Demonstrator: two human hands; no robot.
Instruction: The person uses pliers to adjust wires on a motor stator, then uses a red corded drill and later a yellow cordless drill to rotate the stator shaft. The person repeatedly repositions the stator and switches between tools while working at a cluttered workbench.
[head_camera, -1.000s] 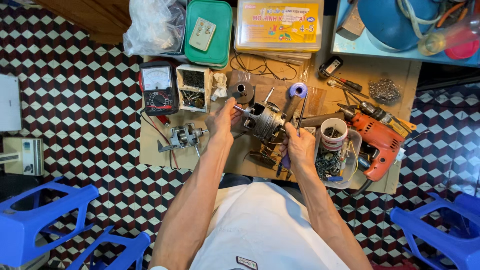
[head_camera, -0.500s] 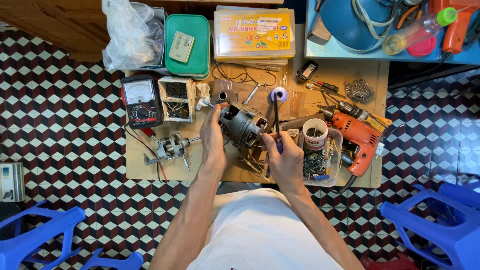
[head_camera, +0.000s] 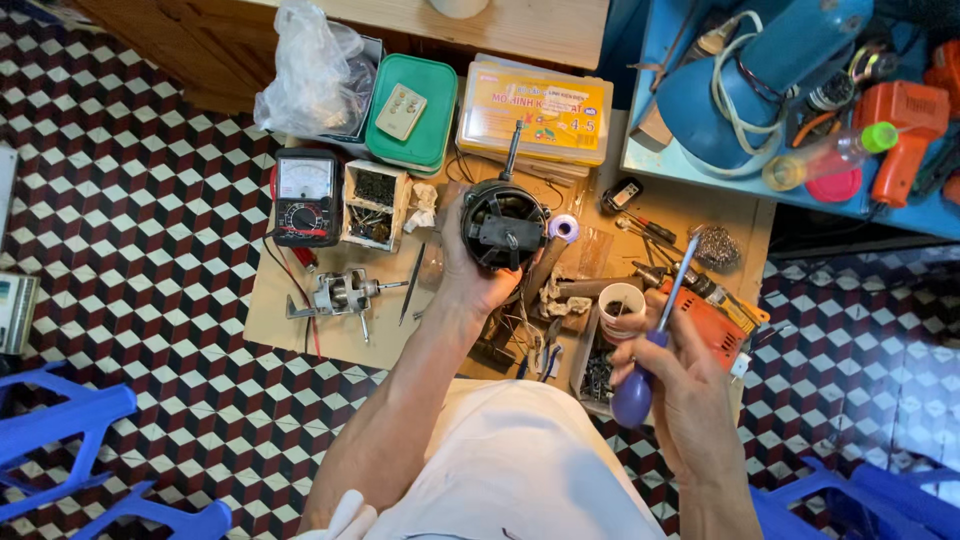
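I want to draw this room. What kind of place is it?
Probably a small repair workshop set up on a tiled floor. The left hand holds a small motor, the right hand holds a screwdriver, and a meter and an orange drill lie nearby.

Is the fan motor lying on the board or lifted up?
Lifted: the left hand holds the motor above the board, shaft pointing away.

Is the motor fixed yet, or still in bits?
Still in bits. The left hand holds the small motor up off the board; the right hand holds a screwdriver. Another metal part lies loose beside the meter, so putting it together remains.
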